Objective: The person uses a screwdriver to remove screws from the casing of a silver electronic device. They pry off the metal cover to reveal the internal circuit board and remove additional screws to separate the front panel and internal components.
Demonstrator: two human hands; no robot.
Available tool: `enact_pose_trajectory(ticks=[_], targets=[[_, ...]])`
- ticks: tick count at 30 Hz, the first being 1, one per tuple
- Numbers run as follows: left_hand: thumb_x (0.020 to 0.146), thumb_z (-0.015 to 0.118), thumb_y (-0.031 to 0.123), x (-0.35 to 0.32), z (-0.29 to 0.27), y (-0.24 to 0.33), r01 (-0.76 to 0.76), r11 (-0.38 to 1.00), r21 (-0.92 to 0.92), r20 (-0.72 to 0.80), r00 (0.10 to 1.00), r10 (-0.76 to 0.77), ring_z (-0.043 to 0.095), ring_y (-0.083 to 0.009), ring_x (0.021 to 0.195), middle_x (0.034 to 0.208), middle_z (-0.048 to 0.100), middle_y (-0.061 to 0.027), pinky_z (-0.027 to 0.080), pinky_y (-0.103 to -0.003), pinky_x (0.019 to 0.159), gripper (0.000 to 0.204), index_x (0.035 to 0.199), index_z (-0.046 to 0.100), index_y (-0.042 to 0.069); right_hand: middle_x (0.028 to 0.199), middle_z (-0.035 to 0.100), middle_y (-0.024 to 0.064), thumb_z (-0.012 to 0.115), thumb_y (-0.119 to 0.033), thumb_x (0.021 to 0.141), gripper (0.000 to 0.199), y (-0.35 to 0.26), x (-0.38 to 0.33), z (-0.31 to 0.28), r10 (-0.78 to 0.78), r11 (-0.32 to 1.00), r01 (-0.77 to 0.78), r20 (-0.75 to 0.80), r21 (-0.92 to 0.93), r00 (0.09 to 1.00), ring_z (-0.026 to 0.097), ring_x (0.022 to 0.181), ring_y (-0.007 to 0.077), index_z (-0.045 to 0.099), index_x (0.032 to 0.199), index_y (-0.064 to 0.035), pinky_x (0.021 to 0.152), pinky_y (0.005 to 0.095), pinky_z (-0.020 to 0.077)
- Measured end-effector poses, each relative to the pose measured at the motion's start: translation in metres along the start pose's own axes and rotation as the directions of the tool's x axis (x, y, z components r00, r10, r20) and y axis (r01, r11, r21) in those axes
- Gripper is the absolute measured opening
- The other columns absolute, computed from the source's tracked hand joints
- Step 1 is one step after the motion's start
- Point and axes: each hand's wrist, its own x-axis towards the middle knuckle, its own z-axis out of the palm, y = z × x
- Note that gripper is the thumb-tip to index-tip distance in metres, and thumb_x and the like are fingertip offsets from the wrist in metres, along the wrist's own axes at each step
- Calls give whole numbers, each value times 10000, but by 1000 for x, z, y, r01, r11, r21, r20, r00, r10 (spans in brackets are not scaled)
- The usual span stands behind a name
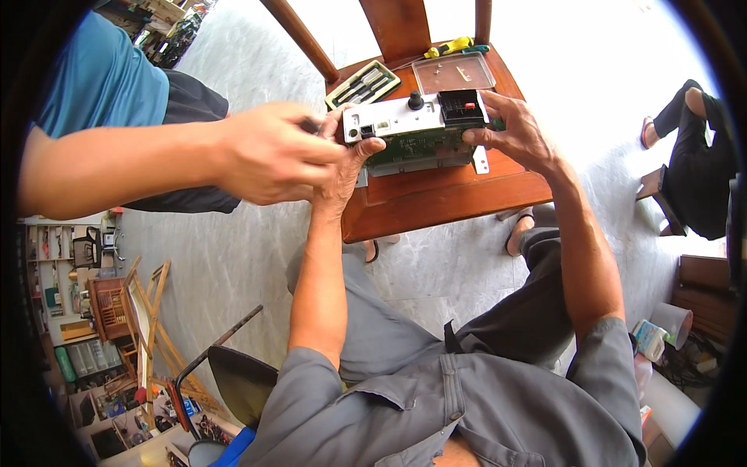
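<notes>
Both my hands hold an electronic unit with a white metal panel point(395, 118), a green circuit board on its near side, a black knob on top and a black block with a small red part at the right end. My left hand point(339, 180) grips its left end, thumb on the near side, partly covered by a co-worker's hand. My right hand point(520, 134) grips the right end between thumb and fingers. The unit is over a reddish-brown wooden chair seat point(436, 201). A co-worker's hand point(268, 152), blurred, reaches in from the left with a small dark thing in its fingers.
At the back of the seat are a case of small screwdrivers point(364, 84), a shallow clear tray point(459, 73) with small parts, and a yellow-handled screwdriver point(450, 48). Another person point(699, 156) sits at the right. Wooden frames point(148, 335) and cluttered shelves stand at the lower left.
</notes>
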Motion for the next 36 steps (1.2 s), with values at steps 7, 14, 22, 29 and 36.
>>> enact_pose_trajectory(ticks=[7,14,22,29,36], targets=[[738,942,245,-4,9,16,7,956,-293,-46,999,-22,628,-99,1055,1117,684,-14,524,-271,964,715,1304,571,13,967,773,133,803,-411,844,610,-12,6,-3,30,999,-29,28,-38,999,707,912,189,633,1285,-25,855,359,534],[740,937,306,-12,2,11,108,952,-286,-13,993,-116,614,-98,1051,1146,666,-20,529,-266,931,750,1320,550,30,1065,761,156,808,-376,833,626,-8,13,1,29,998,-24,68,-63,997,709,995,242,622,1300,-2,907,389,539],[674,948,483,-17,13,-16,24,996,-83,-45,999,-28,579,-190,1194,1261,629,-82,497,-354,1037,951,1391,519,28,1074,723,188,844,-263,790,558,-6,15,-2,-166,982,169,44,-86,985,699,1041,300,628,1207,38,950,436,546],[755,926,407,-23,18,-16,-8,995,99,-73,997,15,632,-174,1118,1199,685,-78,513,-335,976,795,1353,545,46,814,719,140,862,-467,768,667,-21,7,-8,-97,994,99,36,-53,995,706,801,227,656,1154,37,754,398,547],[761,922,424,-17,19,-28,25,1000,2,-4,1000,-25,602,-190,1196,1267,674,-93,476,-347,1042,839,1385,524,28,722,664,113,775,-559,854,722,-11,0,-4,-92,994,93,-22,51,995,656,652,173,627,1247,29,630,348,513]])
